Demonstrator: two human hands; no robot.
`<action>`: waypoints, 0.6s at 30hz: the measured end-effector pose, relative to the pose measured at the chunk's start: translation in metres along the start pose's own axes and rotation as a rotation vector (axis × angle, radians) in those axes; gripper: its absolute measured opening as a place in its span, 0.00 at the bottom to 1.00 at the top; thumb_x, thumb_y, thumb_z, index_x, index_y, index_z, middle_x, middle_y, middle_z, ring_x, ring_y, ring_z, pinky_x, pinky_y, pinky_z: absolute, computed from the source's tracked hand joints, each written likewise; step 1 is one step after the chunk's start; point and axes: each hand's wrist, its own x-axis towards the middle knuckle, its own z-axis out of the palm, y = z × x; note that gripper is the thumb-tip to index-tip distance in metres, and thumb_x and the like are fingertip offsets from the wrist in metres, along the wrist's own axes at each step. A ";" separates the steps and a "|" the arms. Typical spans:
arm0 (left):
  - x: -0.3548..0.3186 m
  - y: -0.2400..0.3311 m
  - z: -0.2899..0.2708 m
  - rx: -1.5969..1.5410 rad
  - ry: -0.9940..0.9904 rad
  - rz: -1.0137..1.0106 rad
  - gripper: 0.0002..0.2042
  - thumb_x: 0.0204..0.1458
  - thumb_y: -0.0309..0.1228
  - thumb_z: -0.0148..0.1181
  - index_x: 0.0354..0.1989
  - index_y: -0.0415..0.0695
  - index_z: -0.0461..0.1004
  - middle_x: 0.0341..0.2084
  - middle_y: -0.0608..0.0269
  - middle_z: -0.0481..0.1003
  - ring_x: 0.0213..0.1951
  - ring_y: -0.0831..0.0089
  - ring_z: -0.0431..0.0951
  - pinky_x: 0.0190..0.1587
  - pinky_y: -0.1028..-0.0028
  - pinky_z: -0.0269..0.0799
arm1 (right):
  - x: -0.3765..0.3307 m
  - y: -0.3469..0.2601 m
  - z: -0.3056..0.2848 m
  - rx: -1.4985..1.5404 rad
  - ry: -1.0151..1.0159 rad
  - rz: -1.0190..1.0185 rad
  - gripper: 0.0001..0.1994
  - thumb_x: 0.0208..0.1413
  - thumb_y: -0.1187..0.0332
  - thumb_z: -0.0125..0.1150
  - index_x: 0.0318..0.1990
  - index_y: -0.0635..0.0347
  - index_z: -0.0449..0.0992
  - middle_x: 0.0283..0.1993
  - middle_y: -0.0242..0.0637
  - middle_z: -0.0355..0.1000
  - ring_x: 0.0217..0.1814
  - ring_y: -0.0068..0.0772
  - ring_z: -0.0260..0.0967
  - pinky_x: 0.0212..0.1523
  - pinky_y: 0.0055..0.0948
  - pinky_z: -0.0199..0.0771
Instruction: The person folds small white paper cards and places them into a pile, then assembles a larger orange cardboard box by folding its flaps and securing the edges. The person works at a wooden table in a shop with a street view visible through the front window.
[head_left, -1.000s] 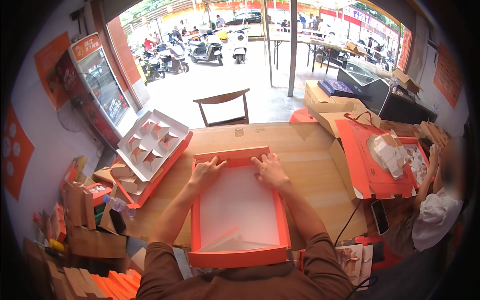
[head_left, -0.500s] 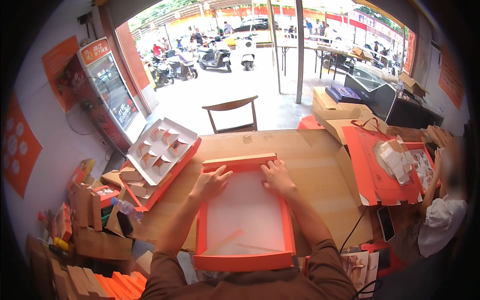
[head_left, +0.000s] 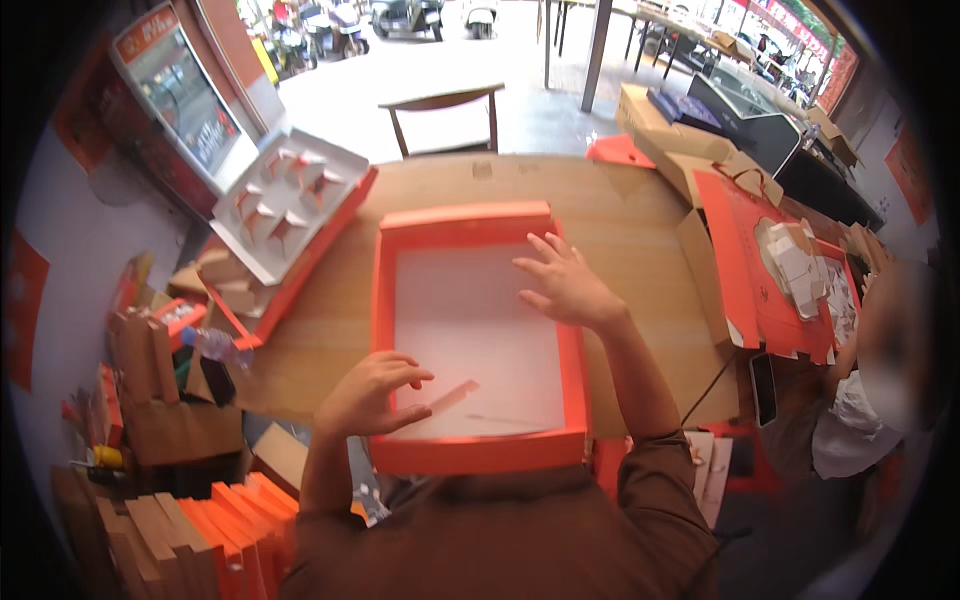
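Observation:
A shallow orange-red cardboard box (head_left: 480, 455) with a white inside lies on the wooden table (head_left: 635, 350) in front of me, its four walls standing up. My left hand (head_left: 368, 393) is at the near left corner, fingers apart, with the fingertips over the box's inside. Over the far right part of the box hovers my right hand (head_left: 572, 285), fingers spread and holding nothing. A narrow strip or slit (head_left: 452, 398) shows on the box floor near the left fingertips; which of the two I cannot tell.
A white tray (head_left: 230, 228) with star-shaped folded inserts leans over another red box at left. A plastic bottle (head_left: 215, 345) lies below it. Right of the table, a red carton panel (head_left: 735, 255) carries white card pieces, beside another person (head_left: 870, 400). A chair (head_left: 445, 103) stands beyond.
Both hands have left the box's far wall. The left came back to the near left corner; the right lifted off, its fingers spreading. The view has tilted down.

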 end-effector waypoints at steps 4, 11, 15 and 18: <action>-0.007 0.014 0.012 -0.042 -0.028 -0.079 0.19 0.52 0.38 0.73 0.50 0.42 0.83 0.38 0.56 0.83 0.45 0.55 0.82 0.51 0.60 0.77 | -0.047 -0.032 -0.032 0.308 -0.055 -0.219 0.24 0.66 0.54 0.65 0.64 0.58 0.75 0.68 0.51 0.71 0.70 0.52 0.68 0.67 0.47 0.72; -0.002 0.008 0.032 -0.034 0.043 0.013 0.12 0.58 0.30 0.67 0.49 0.42 0.83 0.34 0.56 0.84 0.39 0.55 0.83 0.45 0.60 0.78 | -0.105 -0.086 -0.037 0.512 -0.157 -0.279 0.18 0.62 0.60 0.69 0.55 0.56 0.80 0.49 0.42 0.81 0.51 0.48 0.79 0.52 0.42 0.80; -0.001 0.007 0.035 -0.053 0.047 -0.017 0.10 0.59 0.25 0.64 0.47 0.42 0.83 0.32 0.56 0.84 0.34 0.56 0.83 0.40 0.60 0.78 | -0.107 -0.095 -0.012 0.419 -0.153 -0.269 0.13 0.61 0.67 0.68 0.52 0.53 0.83 0.45 0.37 0.82 0.46 0.42 0.80 0.45 0.39 0.82; -0.003 0.009 0.037 -0.072 0.047 -0.014 0.09 0.58 0.24 0.64 0.46 0.42 0.84 0.32 0.56 0.84 0.34 0.56 0.84 0.39 0.61 0.79 | -0.105 -0.096 0.000 0.353 -0.245 -0.220 0.13 0.63 0.69 0.65 0.53 0.54 0.83 0.44 0.39 0.82 0.46 0.43 0.80 0.44 0.40 0.81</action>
